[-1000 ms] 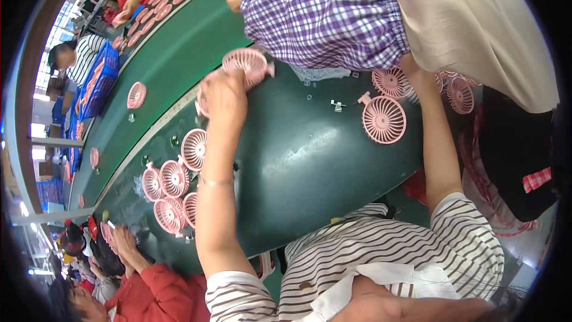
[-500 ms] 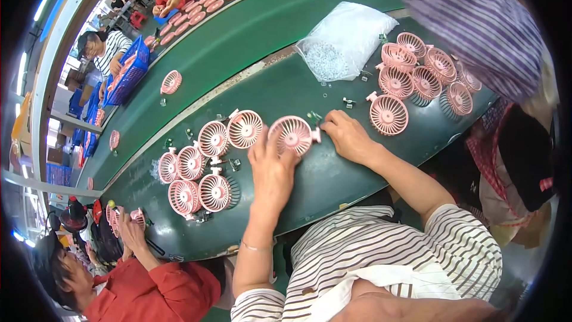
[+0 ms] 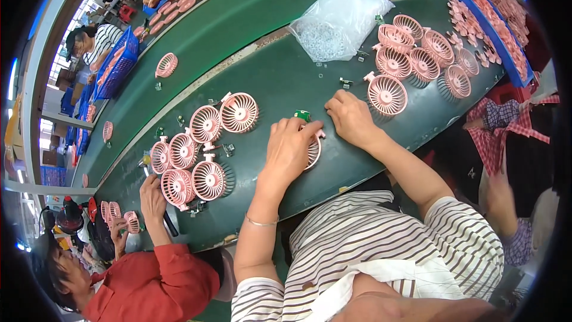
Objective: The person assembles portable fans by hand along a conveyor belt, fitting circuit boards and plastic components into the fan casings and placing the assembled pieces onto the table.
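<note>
My left hand (image 3: 289, 152) lies over a pink round fan cage (image 3: 313, 154) and grips it, hiding most of its face. A small green circuit board (image 3: 302, 114) shows just beyond the fingertips. To the right, my right hand (image 3: 353, 120) rests low over the table with its fingers curled together; what they hold, if anything, is hidden. A short pink stem (image 3: 322, 134) sticks out from the cage toward this hand. Farther right stands another fan cage (image 3: 387, 95), with a small board (image 3: 345, 83) on the table to its left.
Fan cages (image 3: 208, 180) cluster at left, with more (image 3: 425, 64) at right. A clear plastic bag (image 3: 339, 21) of small parts lies at the back. A blue bin (image 3: 491, 33) of pink parts stands far right. The co-worker's hand (image 3: 153, 201) reaches in at left beside the green conveyor (image 3: 220, 48).
My left hand has shifted right over the fan cage and now covers most of it. The right hand has moved slightly. At right, the striped-sleeved arm has withdrawn, uncovering the blue bin.
</note>
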Demonstrator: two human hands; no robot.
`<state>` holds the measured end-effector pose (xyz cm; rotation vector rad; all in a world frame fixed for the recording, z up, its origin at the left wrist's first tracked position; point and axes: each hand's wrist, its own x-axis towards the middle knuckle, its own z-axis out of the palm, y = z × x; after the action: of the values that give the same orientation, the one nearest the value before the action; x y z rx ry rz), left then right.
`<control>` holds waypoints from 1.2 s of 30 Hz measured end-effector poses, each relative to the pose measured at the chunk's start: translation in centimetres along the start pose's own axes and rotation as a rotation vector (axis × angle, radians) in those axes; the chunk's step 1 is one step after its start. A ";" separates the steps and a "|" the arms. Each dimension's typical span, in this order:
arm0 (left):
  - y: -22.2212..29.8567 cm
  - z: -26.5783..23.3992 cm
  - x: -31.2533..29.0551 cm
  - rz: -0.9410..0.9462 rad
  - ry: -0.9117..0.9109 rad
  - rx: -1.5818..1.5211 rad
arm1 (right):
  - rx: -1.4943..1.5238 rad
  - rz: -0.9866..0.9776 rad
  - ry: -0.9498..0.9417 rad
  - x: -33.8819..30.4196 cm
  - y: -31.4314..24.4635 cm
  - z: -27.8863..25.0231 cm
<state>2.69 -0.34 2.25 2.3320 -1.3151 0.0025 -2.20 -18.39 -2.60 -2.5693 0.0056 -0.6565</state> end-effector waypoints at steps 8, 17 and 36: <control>1.8 1.2 -3.0 -0.346 0.353 -0.402 | 0.742 0.477 -0.126 -0.6 -0.2 -1.2; 5.2 2.0 -4.6 -0.345 0.643 -0.481 | 1.457 0.794 -0.199 -1.9 -4.7 -2.1; 4.5 2.2 -4.5 -0.292 0.571 -0.487 | 1.562 0.847 -0.272 -2.0 -4.1 -2.1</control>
<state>-3.90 0.46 1.01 1.8806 -0.6057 0.2138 -5.37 -15.46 0.03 -0.9337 0.3252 0.1035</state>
